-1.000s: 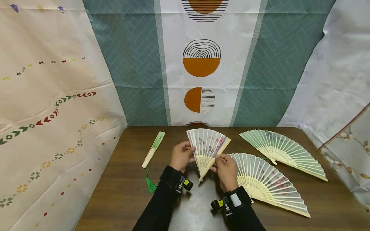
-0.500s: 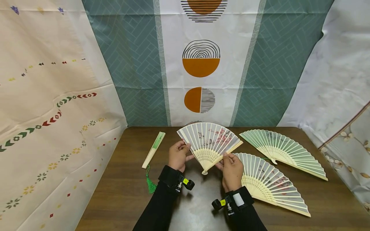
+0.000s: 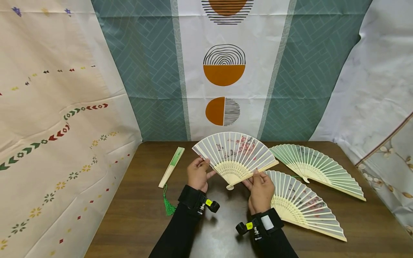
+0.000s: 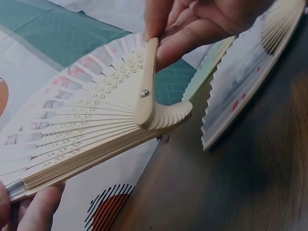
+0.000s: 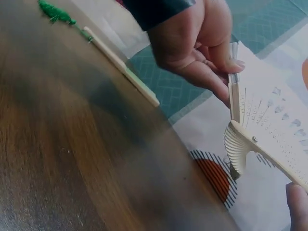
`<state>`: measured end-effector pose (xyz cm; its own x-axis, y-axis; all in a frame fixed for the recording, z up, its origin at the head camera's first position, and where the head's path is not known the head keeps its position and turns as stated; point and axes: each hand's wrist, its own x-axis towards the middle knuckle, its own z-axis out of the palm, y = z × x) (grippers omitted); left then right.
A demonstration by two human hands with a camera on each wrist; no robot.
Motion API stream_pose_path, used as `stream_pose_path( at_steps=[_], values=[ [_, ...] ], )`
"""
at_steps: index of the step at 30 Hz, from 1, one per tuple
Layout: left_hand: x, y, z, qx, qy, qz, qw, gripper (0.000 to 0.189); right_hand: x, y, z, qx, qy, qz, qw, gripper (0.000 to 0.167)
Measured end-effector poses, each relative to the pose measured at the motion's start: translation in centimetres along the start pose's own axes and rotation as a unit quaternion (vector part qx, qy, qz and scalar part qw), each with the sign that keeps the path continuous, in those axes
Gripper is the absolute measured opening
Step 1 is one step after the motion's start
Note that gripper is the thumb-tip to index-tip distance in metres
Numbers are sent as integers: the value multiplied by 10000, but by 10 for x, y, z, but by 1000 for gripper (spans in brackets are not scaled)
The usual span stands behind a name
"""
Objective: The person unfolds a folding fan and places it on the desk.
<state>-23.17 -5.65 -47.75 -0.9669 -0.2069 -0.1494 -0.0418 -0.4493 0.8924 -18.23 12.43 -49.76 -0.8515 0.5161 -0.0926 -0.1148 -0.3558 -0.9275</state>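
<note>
A white folding fan [image 3: 237, 150] with pink blossom print is spread wide between the two hands, held above the table. My left hand [image 3: 197, 175] pinches its left edge between thumb and fingers. On the other side my right hand [image 3: 260, 190] pinches the right guard stick. In the left wrist view the fan's ribs [image 4: 82, 130] fan out from a metal rivet near the pivot; several ribs next to the left hand still lie stacked together. The right wrist view has the fan's pivot end [image 5: 235, 149] hanging below the left hand's fingers.
An open white fan [image 3: 304, 208] lies on the wooden table [image 3: 129, 222] at right, with an open green fan [image 3: 317, 170] behind it. At left lies a folded green fan [image 3: 171, 167] with a green tassel [image 3: 169, 207]. Patterned cloths [image 3: 155, 71] hang behind.
The held fan has spread from a narrow wedge to a wide arc. It has risen a little, and the right hand has moved right, away from the left hand.
</note>
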Motion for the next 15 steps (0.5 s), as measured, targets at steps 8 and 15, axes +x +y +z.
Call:
stream_pose_path(
  at_steps=[8,15],
  values=[
    [-1,-2,2,-554,258,92,9981,9,0,-2,-1,325,183,89,9993,32],
    [0,-5,5,-991,383,218,9941,23,0,-3,-3,776,346,232,9961,23]
  ],
)
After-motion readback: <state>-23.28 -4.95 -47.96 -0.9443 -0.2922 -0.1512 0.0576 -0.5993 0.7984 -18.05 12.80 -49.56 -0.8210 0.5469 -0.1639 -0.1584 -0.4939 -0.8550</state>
